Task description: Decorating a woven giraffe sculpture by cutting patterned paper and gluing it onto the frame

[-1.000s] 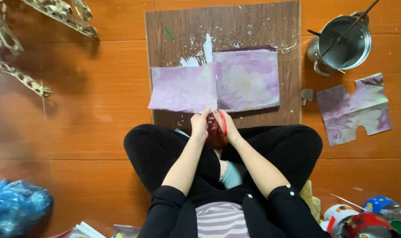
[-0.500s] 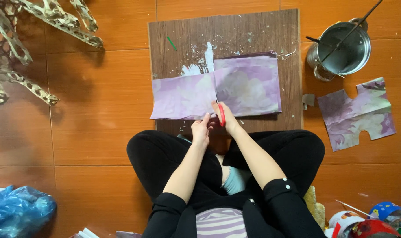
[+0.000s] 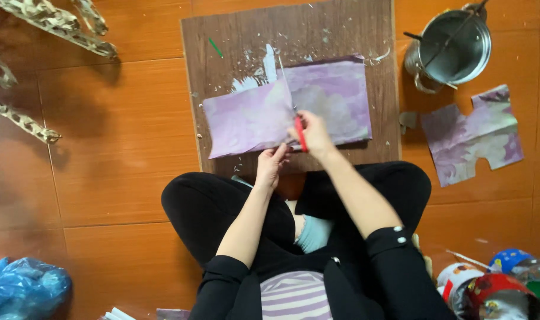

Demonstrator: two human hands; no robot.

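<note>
Two purple flower-patterned paper sheets, a left sheet [image 3: 246, 118] and a right sheet [image 3: 338, 95], lie side by side on a dark wooden board [image 3: 293, 32] in front of my crossed legs. My right hand [image 3: 316, 135] grips a red-handled cutting tool [image 3: 301, 134] at the seam where the sheets meet. My left hand [image 3: 271, 166] pinches the near edge of the left sheet, just beside the right hand. White scraps lie on the board behind the sheets.
A metal pot [image 3: 451, 47] with sticks in it stands at the back right. A cut-out purple paper piece [image 3: 471, 133] lies on the orange floor. There are patterned wrapped branches [image 3: 50, 21] far left, a blue plastic bag [image 3: 21, 287] near left, and colourful containers [image 3: 495, 287] near right.
Both hands have moved from my lap forward onto the purple sheets. The red tool has come up to the seam between them. The view has shifted closer to the board.
</note>
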